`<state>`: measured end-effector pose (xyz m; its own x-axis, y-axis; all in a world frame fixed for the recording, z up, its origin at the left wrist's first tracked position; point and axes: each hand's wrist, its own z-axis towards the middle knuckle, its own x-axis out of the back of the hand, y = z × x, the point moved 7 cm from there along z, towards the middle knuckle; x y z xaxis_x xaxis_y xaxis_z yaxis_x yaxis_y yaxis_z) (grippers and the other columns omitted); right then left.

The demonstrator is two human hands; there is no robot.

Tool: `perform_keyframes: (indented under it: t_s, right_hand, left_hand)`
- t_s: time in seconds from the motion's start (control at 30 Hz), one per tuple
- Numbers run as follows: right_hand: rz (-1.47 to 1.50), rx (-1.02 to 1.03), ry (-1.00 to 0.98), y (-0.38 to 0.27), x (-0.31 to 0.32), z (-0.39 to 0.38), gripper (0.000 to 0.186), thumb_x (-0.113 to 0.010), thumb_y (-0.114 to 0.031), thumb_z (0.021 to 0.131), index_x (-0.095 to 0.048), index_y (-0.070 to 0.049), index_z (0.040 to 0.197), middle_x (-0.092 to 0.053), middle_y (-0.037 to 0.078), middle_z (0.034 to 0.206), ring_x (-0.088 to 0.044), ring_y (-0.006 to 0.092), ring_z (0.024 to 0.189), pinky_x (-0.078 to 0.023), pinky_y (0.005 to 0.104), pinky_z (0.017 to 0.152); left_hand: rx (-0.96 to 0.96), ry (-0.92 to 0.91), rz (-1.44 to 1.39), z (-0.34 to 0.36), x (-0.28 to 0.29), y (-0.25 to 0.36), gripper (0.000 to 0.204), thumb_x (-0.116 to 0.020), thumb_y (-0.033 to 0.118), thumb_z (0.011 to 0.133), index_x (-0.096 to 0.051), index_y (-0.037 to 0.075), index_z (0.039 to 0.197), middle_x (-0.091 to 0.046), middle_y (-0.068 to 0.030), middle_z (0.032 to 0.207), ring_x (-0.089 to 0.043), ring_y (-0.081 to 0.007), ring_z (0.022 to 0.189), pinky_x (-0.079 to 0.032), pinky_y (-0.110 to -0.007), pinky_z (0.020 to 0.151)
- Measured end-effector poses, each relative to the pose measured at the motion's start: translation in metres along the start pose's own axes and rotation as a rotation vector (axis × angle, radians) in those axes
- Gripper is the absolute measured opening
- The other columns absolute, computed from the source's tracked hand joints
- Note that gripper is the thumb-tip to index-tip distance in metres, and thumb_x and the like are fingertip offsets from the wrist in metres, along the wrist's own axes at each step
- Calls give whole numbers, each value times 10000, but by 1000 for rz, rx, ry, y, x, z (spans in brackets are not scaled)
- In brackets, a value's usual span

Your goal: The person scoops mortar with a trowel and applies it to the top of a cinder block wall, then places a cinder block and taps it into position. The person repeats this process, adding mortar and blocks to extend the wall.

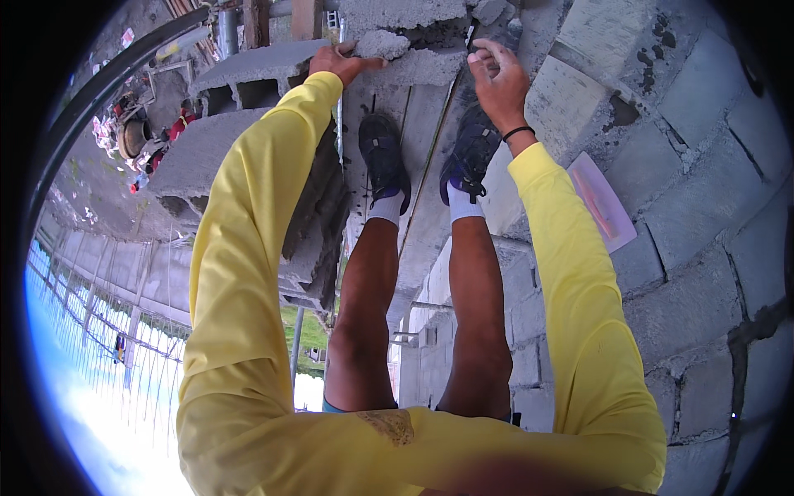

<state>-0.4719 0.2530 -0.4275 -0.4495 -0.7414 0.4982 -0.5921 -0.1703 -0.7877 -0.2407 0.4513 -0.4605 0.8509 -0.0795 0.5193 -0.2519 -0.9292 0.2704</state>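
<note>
My left hand (341, 64) reaches to the upper middle, with thumb and finger on either side of the left end of a rough grey concrete chunk (383, 45). Just below the chunk is the ragged edge of a broken concrete block (426, 66). To the right of it my right hand (501, 81) is raised with fingers curled inward. Whatever those fingers hold is too small or hidden to make out. A dark band circles the right wrist.
Hollow concrete blocks (256, 70) are stacked at left beside a metal rail (70, 112). My dark shoes (385, 157) stand on narrow planks (418, 120). A block wall (686, 248) rises at right, with a pinkish flat piece (602, 202) against it. Ground lies far below at left.
</note>
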Motion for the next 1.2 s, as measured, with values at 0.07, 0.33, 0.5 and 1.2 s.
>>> perform_keyframes:
  t_s: [0.07, 0.33, 0.5, 1.2]
  right_hand:
    - [92, 103, -51, -42, -6, -12, 563, -768, -168, 857, -601, -149, 1394, -580, 103, 1269, -646, 234, 980, -539, 388, 885]
    - [-42, 442, -72, -238, 97, -96, 338, -770, -101, 802, -667, -103, 1124, -625, 93, 1115, -664, 323, 1005, -560, 424, 843]
    - [-81, 220, -175, -329, 252, -182, 383, -723, -195, 910, -611, -49, 1245, -606, 158, 1102, -654, 379, 981, -530, 462, 841]
    - [-1043, -267, 783, -575, 766, -470, 523, -820, -250, 859, -596, -190, 1328, -705, 138, 818, -712, 316, 713, -551, 417, 700]
  left_hand:
    - [-50, -25, 42, -10, 12, 7, 1008, -884, 541, 635, -589, -31, 1412, -675, -223, 1322, -630, -324, 1266, -441, -370, 1120]
    - [-37, -869, -532, -160, 27, 95, 458, -826, 326, 803, -733, 4, 1115, -753, -87, 969, -723, -164, 847, -563, -310, 830]
    - [246, -999, -739, -278, 49, 189, 357, -586, 325, 985, -582, 47, 1210, -718, -167, 891, -705, -273, 743, -596, -559, 846]
    - [261, -526, -486, -306, 175, 84, 546, -523, 492, 1021, -449, 279, 1519, -489, 11, 1559, -540, -241, 1332, -412, -545, 984]
